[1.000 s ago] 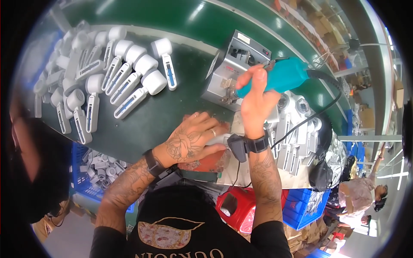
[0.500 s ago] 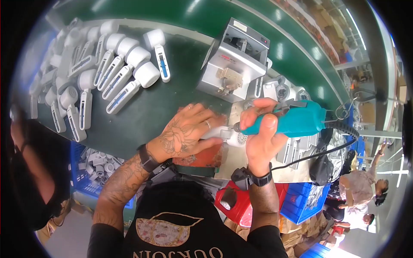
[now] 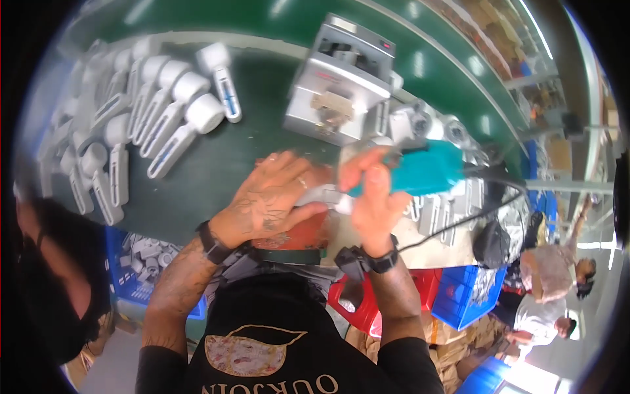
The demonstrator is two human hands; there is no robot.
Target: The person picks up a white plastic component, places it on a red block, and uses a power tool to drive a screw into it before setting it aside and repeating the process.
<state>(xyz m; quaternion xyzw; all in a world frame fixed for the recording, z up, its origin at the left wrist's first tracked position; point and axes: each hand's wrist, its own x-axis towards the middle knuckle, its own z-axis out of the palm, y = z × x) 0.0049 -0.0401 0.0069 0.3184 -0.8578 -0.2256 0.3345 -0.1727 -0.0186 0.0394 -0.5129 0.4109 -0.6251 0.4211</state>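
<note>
My left hand [image 3: 268, 197] is closed on the handle of a white round-headed handheld unit [image 3: 321, 195], which lies over a red work pad [image 3: 298, 235]. Wrapped in my right hand [image 3: 375, 205] is a teal electric screwdriver [image 3: 430, 167], held nearly level with its front end toward the unit. My right fingers cover the screwdriver's tip and most of the unit's head, so whether they touch cannot be made out. A black cord [image 3: 476, 213] trails from the tool's rear.
Many similar white units [image 3: 177, 105] lie at the left, others at the right. A grey metal machine [image 3: 338, 82] stands ahead. Blue crates [image 3: 459, 299] and a red stool [image 3: 357, 305] sit below the table edge. A co-worker's arm [image 3: 56, 262] is at the far left.
The view has shifted, so the table and machine appear further left. The screwdriver and right hand have come closer to my left hand, covering more of the unit's head.
</note>
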